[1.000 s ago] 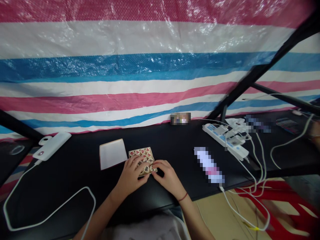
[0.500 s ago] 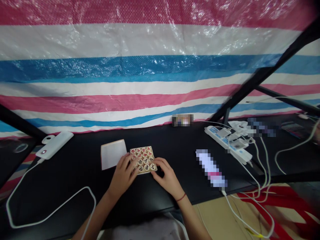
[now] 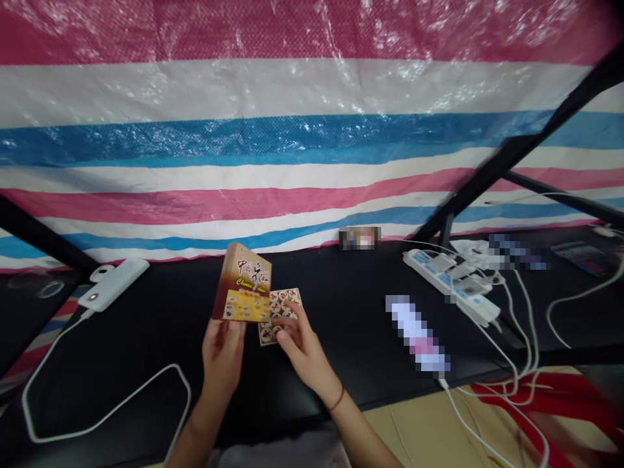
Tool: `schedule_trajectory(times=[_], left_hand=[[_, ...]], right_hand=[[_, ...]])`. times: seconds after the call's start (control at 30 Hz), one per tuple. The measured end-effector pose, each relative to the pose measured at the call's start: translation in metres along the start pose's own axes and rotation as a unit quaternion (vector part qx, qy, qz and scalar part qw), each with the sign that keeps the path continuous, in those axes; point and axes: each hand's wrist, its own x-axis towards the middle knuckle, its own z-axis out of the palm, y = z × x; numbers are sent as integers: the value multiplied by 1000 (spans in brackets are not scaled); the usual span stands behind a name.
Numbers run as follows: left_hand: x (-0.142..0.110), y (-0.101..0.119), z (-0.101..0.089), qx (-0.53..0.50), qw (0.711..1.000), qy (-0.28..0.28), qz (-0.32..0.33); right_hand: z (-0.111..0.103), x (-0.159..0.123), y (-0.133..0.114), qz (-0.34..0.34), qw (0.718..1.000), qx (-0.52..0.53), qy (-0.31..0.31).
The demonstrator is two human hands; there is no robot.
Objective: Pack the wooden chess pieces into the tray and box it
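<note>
Lid (image 3: 246, 283) clamped by its near edge in our left hand (image 3: 221, 344); box (image 3: 267, 344) of chess pieces (image 3: 266, 334) just right of that grip, our right hand (image 3: 307, 354) over it, can't tell if grasping anything.

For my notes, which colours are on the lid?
The lid is tan and brown, yellow lower down, seen in the head view.

Two hands (image 3: 223, 357) (image 3: 311, 357), one printed lid (image 3: 246, 286), one open box (image 3: 269, 343), one power strip (image 3: 470, 304) — pieces (image 3: 266, 334) partly hidden, number unclear.

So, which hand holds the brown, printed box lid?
The left hand, gripping the lid by its lower edge; the right hand is over round cream pieces.
</note>
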Motion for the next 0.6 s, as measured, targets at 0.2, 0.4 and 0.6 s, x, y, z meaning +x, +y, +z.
schedule_trajectory(times=[0.2, 0.4, 0.6], left_hand=[[-27, -13, 19, -102, 987, -2, -123], [-15, -36, 2, 70, 976, -76, -193], [-11, -37, -1, 252, 948, -161, -110]], right_hand=[[7, 11, -2, 41, 992, 70, 95], [-6, 11, 13, 22, 986, -52, 156], [-18, 10, 13, 20, 970, -169, 172]])
